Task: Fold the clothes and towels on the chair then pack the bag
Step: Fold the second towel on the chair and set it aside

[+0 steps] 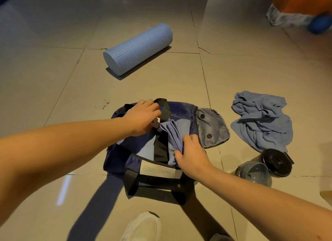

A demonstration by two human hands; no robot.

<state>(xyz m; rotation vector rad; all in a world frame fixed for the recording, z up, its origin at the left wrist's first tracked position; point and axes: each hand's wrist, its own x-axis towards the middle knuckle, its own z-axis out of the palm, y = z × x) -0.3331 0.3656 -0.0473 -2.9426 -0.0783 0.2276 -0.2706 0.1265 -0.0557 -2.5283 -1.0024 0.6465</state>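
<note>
1. The bag (179, 111) bears a white label (158, 169); its print is unreadable.
2. The folded towel (172, 134) sits in the bag's mouth, long axis near-to-far, the right hand (192, 153) with fingers clamped on it.
3. The left hand (143, 116) grips the bag's far rim with curled fingers.

Blue foam roller (138, 49) lying well past the left hand (142, 116), two dark cups (276, 162) (shakers maybe?) to the right of the right hand (190, 155).

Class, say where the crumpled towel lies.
Head view, right side: the crumpled towel lies on the floor, right of the bag, beyond a black-lidded container.
</note>
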